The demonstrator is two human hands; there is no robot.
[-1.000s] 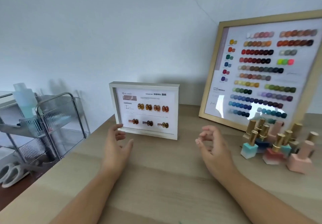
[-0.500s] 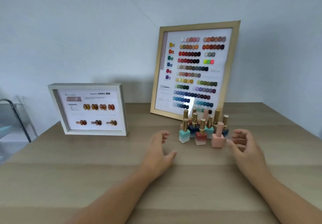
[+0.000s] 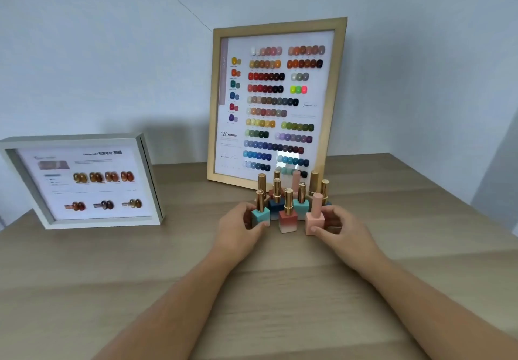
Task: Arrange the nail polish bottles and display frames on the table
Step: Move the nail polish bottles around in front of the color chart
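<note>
Several nail polish bottles with gold caps stand clustered on the wooden table (image 3: 168, 275), in front of a large gold-framed colour chart (image 3: 276, 101) that leans on the wall. My left hand (image 3: 241, 230) is closed around the teal bottle (image 3: 260, 215) at the cluster's front left. My right hand (image 3: 340, 230) is closed around the pale pink bottle (image 3: 315, 219) at the front right. A red-to-white bottle (image 3: 288, 219) stands between them. A small white display frame (image 3: 84, 183) with amber nail samples stands at the left.
The wall runs close behind both frames. The table's right edge slants away at the far right. Bare wood lies between me and the bottles.
The view has swung right and drawn closer. Both hands have moved forward from hovering open to closing on the outer front bottles of the cluster.
</note>
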